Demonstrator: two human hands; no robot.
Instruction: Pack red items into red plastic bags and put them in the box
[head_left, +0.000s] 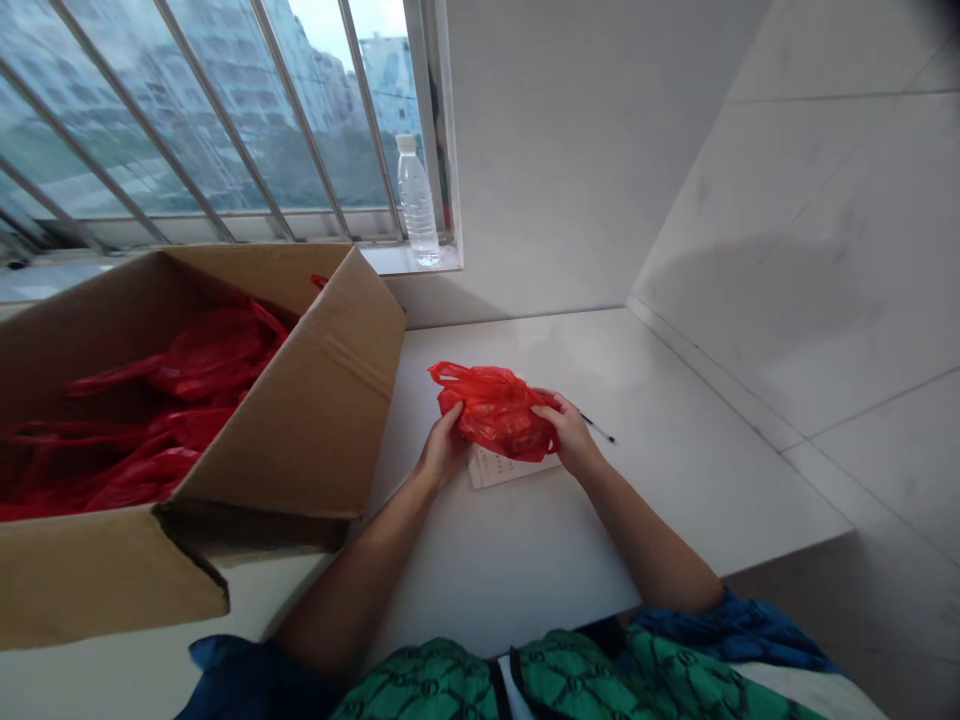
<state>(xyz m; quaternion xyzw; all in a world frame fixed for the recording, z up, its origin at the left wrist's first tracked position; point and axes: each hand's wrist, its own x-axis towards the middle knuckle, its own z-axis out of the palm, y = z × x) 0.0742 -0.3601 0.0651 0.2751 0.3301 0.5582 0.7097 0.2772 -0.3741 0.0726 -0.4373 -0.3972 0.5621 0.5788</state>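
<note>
Between my two hands, over the white table, is a red plastic bag [499, 415] with its top gathered and a handle loop sticking out to the left. My left hand [444, 445] is closed on its left side, the thumb on top. On the right side my right hand [566, 432] pinches the bag with thumb and fingers. What the bag contains cannot be made out. Beneath it lies a paper pad with writing [506, 470], partly covered. A black pen [598, 428] rests on the table just beyond my right hand.
At the left stands an open cardboard box [330, 390] with several red plastic bags [217, 350] inside. A clear water bottle [417, 205] is on the sill of the barred window. Walls bound the white table [690, 450] at the back and right.
</note>
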